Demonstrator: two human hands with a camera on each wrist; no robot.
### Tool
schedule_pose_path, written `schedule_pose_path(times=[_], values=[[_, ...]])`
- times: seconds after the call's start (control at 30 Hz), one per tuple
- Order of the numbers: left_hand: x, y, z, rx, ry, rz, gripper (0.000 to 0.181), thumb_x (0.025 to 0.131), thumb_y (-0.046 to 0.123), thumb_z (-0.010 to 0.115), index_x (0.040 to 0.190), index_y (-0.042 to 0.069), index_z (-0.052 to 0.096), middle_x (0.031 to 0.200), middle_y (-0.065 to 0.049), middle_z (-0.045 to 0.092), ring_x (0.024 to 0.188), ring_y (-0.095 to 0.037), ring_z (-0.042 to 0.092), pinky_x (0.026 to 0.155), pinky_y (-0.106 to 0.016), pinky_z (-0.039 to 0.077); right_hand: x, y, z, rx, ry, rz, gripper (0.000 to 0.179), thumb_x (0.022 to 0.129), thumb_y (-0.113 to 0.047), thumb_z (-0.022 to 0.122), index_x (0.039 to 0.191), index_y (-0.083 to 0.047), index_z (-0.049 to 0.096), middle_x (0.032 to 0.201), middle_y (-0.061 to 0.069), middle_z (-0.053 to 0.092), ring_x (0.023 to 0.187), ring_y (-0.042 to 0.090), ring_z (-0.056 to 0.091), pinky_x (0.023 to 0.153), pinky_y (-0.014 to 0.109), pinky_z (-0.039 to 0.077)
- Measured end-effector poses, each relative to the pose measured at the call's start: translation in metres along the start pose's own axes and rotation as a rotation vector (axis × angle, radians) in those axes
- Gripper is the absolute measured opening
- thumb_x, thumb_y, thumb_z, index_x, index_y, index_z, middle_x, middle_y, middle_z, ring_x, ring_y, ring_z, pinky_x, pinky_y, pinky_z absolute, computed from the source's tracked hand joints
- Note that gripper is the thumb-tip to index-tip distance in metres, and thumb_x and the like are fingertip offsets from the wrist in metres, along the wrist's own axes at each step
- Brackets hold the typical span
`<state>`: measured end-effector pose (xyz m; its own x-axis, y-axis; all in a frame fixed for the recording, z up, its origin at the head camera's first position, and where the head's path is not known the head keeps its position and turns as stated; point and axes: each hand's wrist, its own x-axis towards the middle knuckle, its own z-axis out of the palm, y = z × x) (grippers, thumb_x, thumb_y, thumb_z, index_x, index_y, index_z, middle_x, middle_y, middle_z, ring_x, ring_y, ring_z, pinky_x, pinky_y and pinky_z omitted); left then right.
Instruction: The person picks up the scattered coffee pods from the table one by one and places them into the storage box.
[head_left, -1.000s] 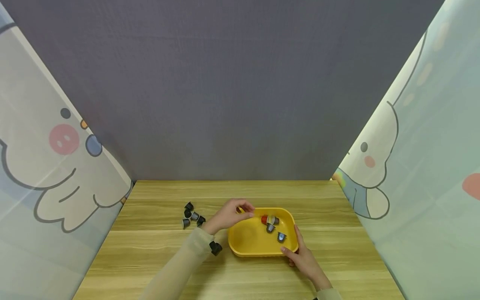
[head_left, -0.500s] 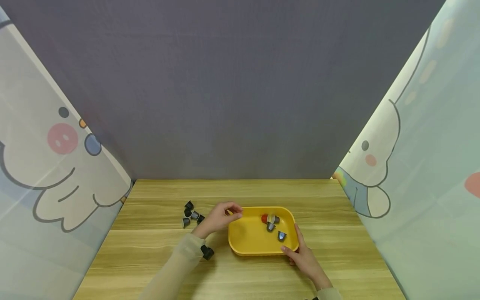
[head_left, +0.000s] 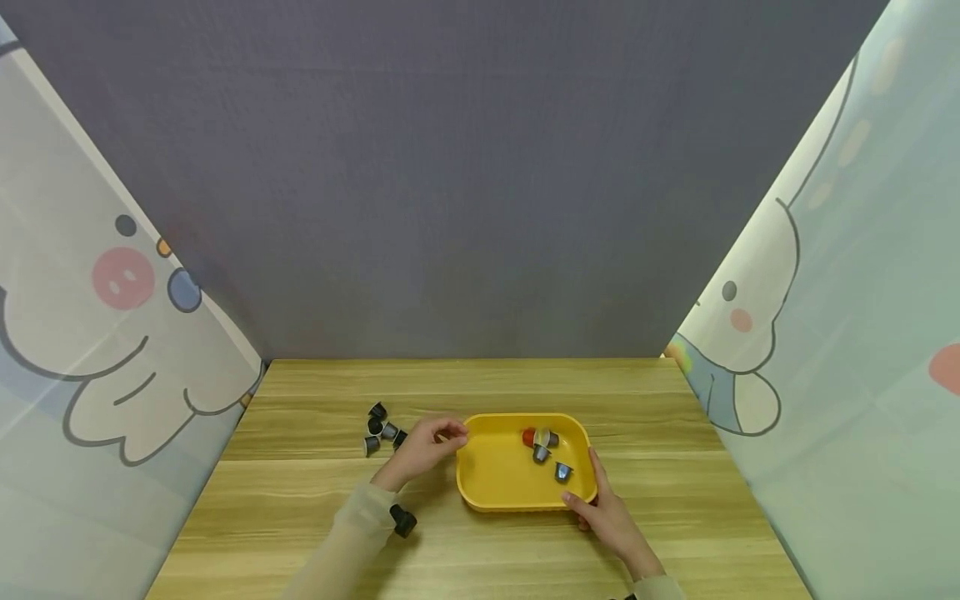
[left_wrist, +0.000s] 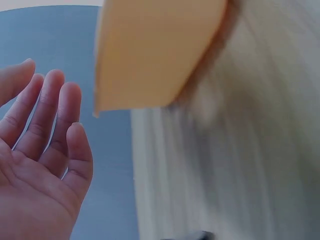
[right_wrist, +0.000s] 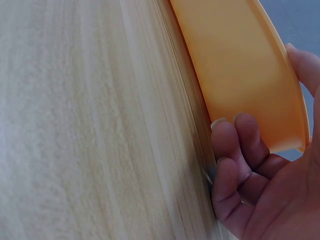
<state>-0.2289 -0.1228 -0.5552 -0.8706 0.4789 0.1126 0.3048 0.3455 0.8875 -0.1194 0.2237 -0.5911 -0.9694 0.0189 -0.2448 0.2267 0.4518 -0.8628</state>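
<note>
A shallow yellow tray stands on the table, with several coffee capsules inside: a red one, a dark one and a grey one among them. My right hand holds the tray's front right corner. In the right wrist view the thumb is at the rim and the curled fingers are against the outer wall. My left hand hovers by the tray's left rim. Its palm and loosely bent fingers hold nothing in the left wrist view.
Left of my left hand lies a cluster of several dark coffee capsules on the wooden table. A dark grey wall rises behind the table. Printed curtains flank both sides.
From over the tray's left part, my left hand has drawn back leftward and slightly nearer to me, past the rim. The right hand, tray and capsules have not visibly moved.
</note>
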Motion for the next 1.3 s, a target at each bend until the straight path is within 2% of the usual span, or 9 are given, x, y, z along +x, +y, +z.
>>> schedule_pose_path(times=[0.13,0.33,0.47,0.67,0.77,0.9,1.0,1.13,1.3], values=[[-0.006,-0.007,0.001,-0.02,0.034,-0.025,0.02,0.096,0.02,0.069,0.108,0.005,0.072,0.097,0.002,0.07,0.088,-0.016,0.062,0.073,-0.03,0.048,0.0,0.0,0.0,-0.01,0.001,-0.006,0.099,0.093,-0.036,0.071,0.162,-0.025,0.001,0.066,0.006,0.054,0.062,0.019,0.055,0.058,0.029,0.051],[-0.013,-0.018,0.0,-0.027,0.076,-0.014,0.015,0.095,0.014,0.07,0.107,0.007,0.073,0.098,-0.001,0.071,0.088,-0.016,0.063,0.072,-0.03,0.049,-0.001,0.0,0.0,-0.016,-0.001,-0.015,0.099,0.093,-0.037,0.071,0.162,-0.026,0.001,0.062,0.005,0.053,0.06,0.019,0.055,0.057,0.028,0.049],[-0.017,-0.019,-0.007,-0.03,0.093,-0.012,0.017,0.094,0.019,0.071,0.108,0.008,0.073,0.099,0.001,0.072,0.088,-0.015,0.064,0.075,-0.031,0.051,-0.001,0.001,0.0,-0.017,0.003,-0.015,0.099,0.093,-0.037,0.071,0.162,-0.026,0.001,0.061,0.005,0.052,0.06,0.019,0.055,0.057,0.029,0.049],[-0.023,-0.024,-0.016,-0.026,0.119,-0.044,0.017,0.096,0.013,0.068,0.111,0.005,0.07,0.1,-0.002,0.071,0.088,-0.017,0.064,0.076,-0.031,0.05,-0.001,0.002,0.001,-0.013,0.011,-0.008,0.098,0.093,-0.036,0.071,0.162,-0.026,0.002,0.061,0.005,0.052,0.061,0.019,0.055,0.057,0.029,0.05],[-0.028,-0.015,-0.021,-0.023,0.137,-0.059,0.015,0.096,0.01,0.067,0.11,0.006,0.07,0.102,-0.009,0.071,0.089,-0.022,0.064,0.075,-0.029,0.049,-0.001,0.001,0.001,-0.009,0.009,-0.005,0.098,0.093,-0.036,0.071,0.162,-0.027,0.002,0.062,0.005,0.052,0.061,0.019,0.055,0.057,0.029,0.05],[-0.032,-0.018,-0.028,-0.039,0.166,-0.064,0.015,0.096,0.008,0.067,0.11,0.007,0.071,0.105,-0.017,0.07,0.088,-0.024,0.064,0.073,-0.028,0.05,-0.001,0.001,0.001,-0.007,0.01,-0.007,0.098,0.093,-0.036,0.072,0.162,-0.027,0.002,0.062,0.005,0.052,0.061,0.019,0.055,0.057,0.029,0.05],[-0.033,-0.033,-0.031,-0.055,0.198,-0.067,0.017,0.095,0.008,0.069,0.111,0.005,0.071,0.104,-0.015,0.069,0.087,-0.025,0.065,0.072,-0.027,0.052,-0.001,0.001,0.001,-0.01,0.009,-0.009,0.098,0.093,-0.035,0.071,0.162,-0.027,0.002,0.062,0.005,0.052,0.06,0.019,0.055,0.057,0.029,0.051],[-0.036,-0.037,-0.037,-0.076,0.244,-0.096,0.021,0.094,0.009,0.07,0.113,0.001,0.069,0.104,-0.014,0.069,0.09,-0.03,0.064,0.073,-0.028,0.052,-0.002,0.0,0.0,-0.011,0.009,-0.009,0.098,0.093,-0.035,0.071,0.162,-0.027,0.002,0.062,0.004,0.051,0.061,0.019,0.055,0.058,0.029,0.051],[-0.043,-0.04,-0.048,-0.07,0.288,-0.141,0.02,0.094,0.012,0.071,0.112,0.003,0.069,0.104,-0.007,0.068,0.091,-0.02,0.062,0.076,-0.028,0.05,-0.002,0.0,0.0,-0.014,0.007,-0.017,0.098,0.093,-0.036,0.071,0.162,-0.026,0.002,0.062,0.004,0.052,0.061,0.019,0.055,0.057,0.029,0.051]])
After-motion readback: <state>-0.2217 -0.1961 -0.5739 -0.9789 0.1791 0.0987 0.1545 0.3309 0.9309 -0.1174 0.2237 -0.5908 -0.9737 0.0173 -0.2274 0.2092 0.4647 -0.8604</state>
